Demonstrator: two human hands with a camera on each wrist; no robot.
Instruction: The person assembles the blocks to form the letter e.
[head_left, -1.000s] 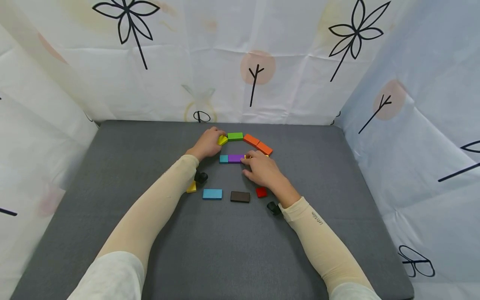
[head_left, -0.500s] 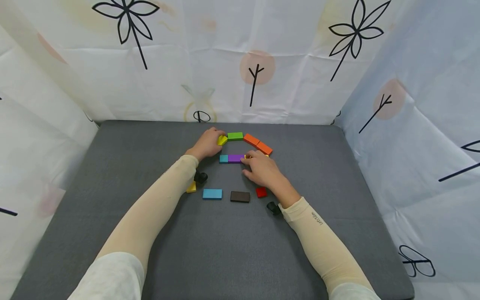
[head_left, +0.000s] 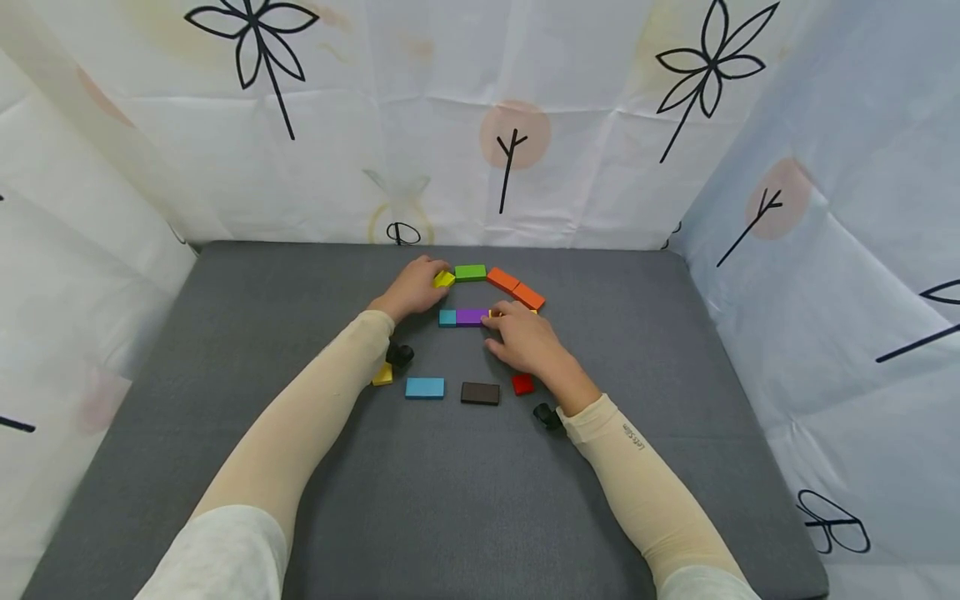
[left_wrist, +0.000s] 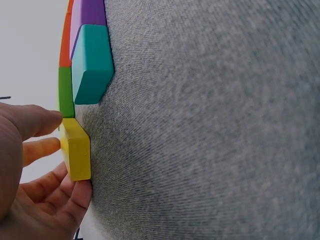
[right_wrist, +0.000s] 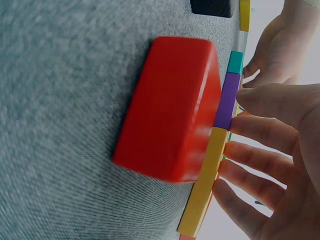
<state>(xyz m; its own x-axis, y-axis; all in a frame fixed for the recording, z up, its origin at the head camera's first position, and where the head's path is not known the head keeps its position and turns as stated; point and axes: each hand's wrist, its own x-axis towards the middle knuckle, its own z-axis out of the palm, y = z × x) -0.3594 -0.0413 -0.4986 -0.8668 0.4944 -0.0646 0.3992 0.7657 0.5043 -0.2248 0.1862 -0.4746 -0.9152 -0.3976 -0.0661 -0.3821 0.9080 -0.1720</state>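
Observation:
My left hand [head_left: 412,287] grips a small yellow block [head_left: 444,280] between thumb and fingers. In the left wrist view that block touches or nearly touches the end of a green block [left_wrist: 66,92]. Two orange blocks [head_left: 516,288] continue the bent row to the right. Below it lies a straight row: a teal block [head_left: 447,318], a purple block [head_left: 472,317] and a long yellow-orange block [right_wrist: 204,185]. My right hand [head_left: 527,340] has its fingers extended, their tips at the purple and yellow-orange blocks. In the head view it hides most of the latter.
Nearer to me lie a red block [head_left: 522,384], a dark brown block [head_left: 480,394], a light blue block [head_left: 424,388] and another yellow block [head_left: 383,374], partly behind my left wrist. The grey table [head_left: 480,500] ends at white patterned curtains [head_left: 442,125].
My left hand has shifted slightly left, and the small yellow block has turned a little in its fingers. My right hand and the other blocks have stayed put.

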